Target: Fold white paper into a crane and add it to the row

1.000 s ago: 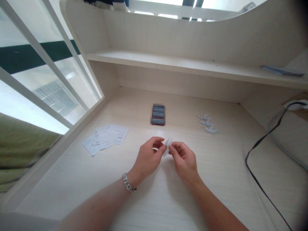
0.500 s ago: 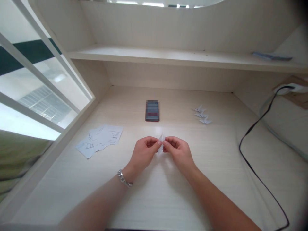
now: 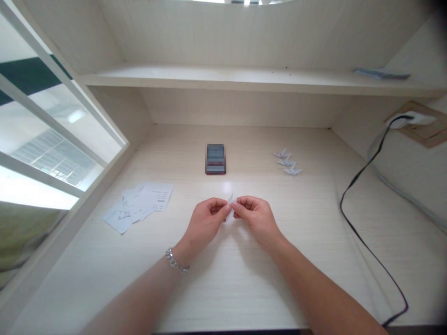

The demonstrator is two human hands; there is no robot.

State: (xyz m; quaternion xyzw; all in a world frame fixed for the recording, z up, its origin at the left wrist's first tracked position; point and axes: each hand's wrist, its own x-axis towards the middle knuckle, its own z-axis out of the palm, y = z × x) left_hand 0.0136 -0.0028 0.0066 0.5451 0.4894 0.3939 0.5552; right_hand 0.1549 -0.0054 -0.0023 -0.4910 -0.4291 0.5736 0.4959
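Fingers (image 3: 217, 202) of the person's left hand (image 3: 204, 222) and right hand (image 3: 260, 219) pinch white paper (image 3: 229, 215), its folds mostly hidden; small paper shapes (image 3: 287, 162) toward two o'clock look blurred

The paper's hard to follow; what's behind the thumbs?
White paper, pinched by the left hand and right hand; parts show above and below; the pinched part is covered.

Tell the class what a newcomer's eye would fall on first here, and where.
Probably the centre, where the left hand and right hand pinch a small folded white paper over the desk. The dark, pixelated block beyond them stands out next, with small folded paper shapes farther right. The silver bracelet on the left wrist also catches the eye.
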